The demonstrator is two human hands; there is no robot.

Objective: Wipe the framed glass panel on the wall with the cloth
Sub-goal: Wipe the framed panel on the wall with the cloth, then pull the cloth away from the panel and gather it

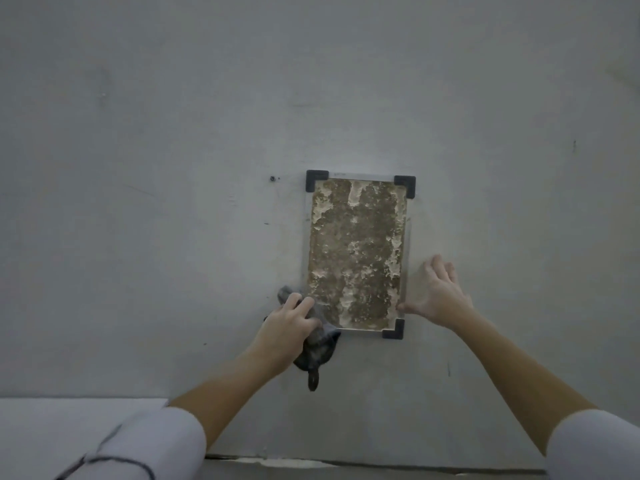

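The left hand (288, 320) grips a dark bunched cloth (317, 355) against the lower left corner of the framed glass panel (356, 254), which hangs on the grey wall (173, 150). The right hand (438, 289) is spread flat, thumb touching the panel's right edge near its bottom corner

You face a dim grey wall (173, 133), scuffed, small dark hole (273, 178) mid-frame, pale surface (52, 414) at lower left.
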